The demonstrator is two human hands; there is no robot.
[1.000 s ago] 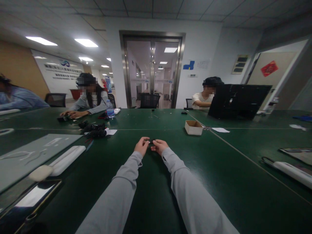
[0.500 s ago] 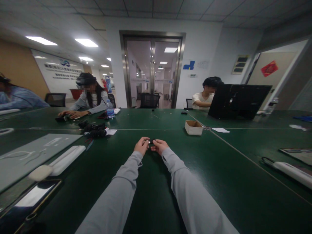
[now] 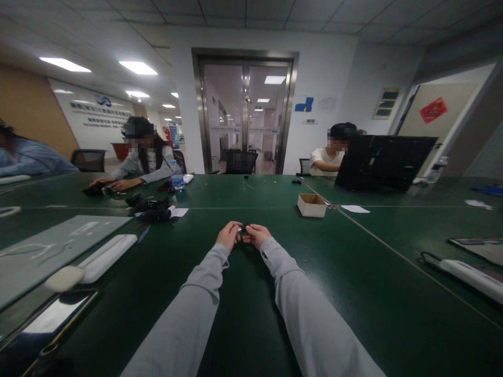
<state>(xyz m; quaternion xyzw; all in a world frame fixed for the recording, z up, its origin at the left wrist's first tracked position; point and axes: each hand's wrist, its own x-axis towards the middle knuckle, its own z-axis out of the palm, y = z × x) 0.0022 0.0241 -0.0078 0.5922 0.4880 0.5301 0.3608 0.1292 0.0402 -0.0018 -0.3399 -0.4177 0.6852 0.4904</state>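
Over the middle of the green table [image 3: 251,293], a small dark piece with a shiny silvery part [image 3: 241,229] is held between my two hands; it is too small for me to name. My left hand [image 3: 228,235] is closed, its thumb and fingertips pinching the silvery side. On the dark side, my right hand [image 3: 257,235] grips with thumb and forefinger, the other fingers curled beneath. The fingertips hide much of the piece. Both forearms, in grey sleeves, reach forward from the lower edge.
An open cardboard box [image 3: 312,208] stands beyond my right hand. Leftward are black gear [image 3: 153,209], a water bottle [image 3: 176,178], a white case [image 3: 108,256] and a phone [image 3: 51,324]. A monitor [image 3: 385,163] stands far right. Several people sit at the table, one handling a dark object [image 3: 94,188].
My hands stay almost in place, with slightly more of the silvery part showing between them. Across the table, a person's hands and dark object have shifted a little left.
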